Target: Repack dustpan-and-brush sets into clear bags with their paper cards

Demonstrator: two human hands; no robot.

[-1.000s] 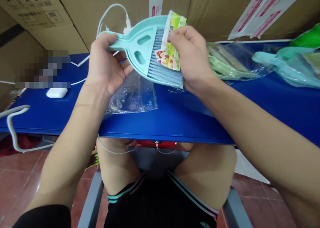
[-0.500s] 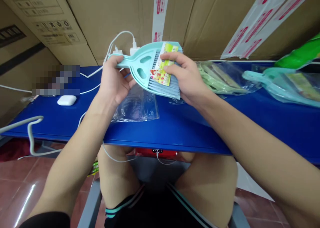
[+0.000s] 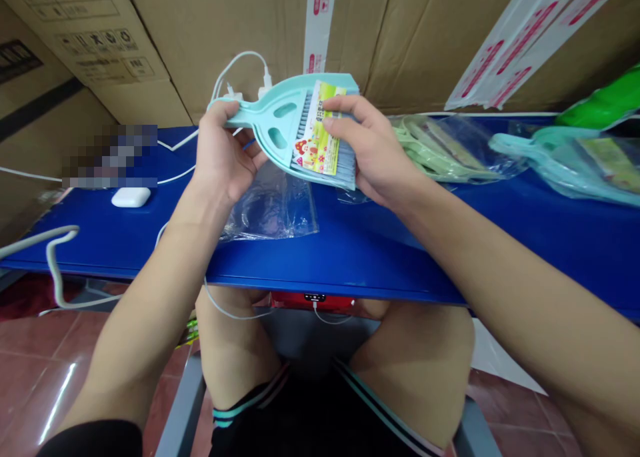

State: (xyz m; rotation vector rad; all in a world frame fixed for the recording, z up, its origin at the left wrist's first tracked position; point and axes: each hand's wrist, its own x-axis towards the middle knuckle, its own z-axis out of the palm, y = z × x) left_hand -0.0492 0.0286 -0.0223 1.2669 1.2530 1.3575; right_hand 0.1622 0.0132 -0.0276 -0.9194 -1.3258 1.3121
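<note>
I hold a small light-blue brush and dustpan set above the blue table. My left hand is closed round its handle. My right hand grips the bristle end and presses a yellow-green printed card flat against the grey bristles with thumb and fingers. An empty clear plastic bag lies on the table just below the set.
Bagged green sets and a bagged light-blue set lie to the right. A white earbud case and white cables are on the left. Cardboard boxes stand close behind the table. My knees are under the table edge.
The card has slid down from sticking out above the dustpan to lying flat on the bristles. Both hands and the set have stayed in about the same place.
</note>
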